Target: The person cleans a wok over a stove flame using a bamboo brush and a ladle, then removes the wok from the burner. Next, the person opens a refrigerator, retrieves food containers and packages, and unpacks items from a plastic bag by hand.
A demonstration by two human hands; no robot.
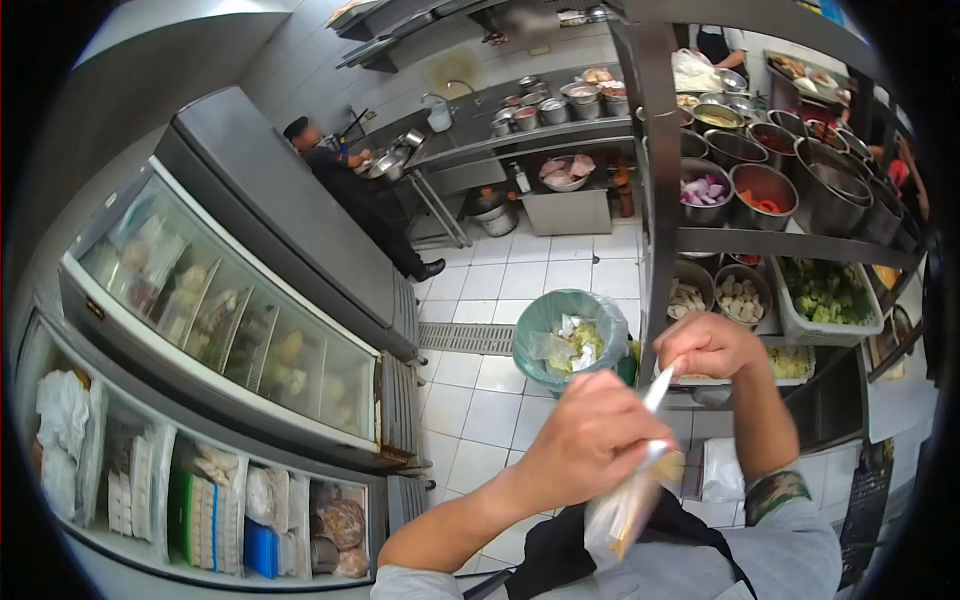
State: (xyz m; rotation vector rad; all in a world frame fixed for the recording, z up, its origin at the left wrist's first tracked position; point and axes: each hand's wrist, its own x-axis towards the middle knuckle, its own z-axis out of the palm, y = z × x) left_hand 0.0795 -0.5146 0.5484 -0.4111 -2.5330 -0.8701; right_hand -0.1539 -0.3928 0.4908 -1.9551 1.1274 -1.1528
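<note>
Both my hands are closed on a clear plastic bag (612, 525), held up in front of my chest. My left hand (590, 435) grips the bag just above its filled part, where something yellowish shows through; blur hides what it is. Higher and to the right, my right hand (708, 345) pinches the twisted end of the bag, which is stretched as a white strip between the two hands. Below and beyond them on the floor stands a green bin (525, 350) lined with a plastic bag, with leafy scraps and white waste inside.
A glass-door fridge (230, 310) and an opened chest of packed food (205, 500) lie to the left. On the right, metal shelving (660, 200) carries bowls of cut vegetables and a crate of greens (825, 300). A co-worker (350, 190) stands at the far sink counter.
</note>
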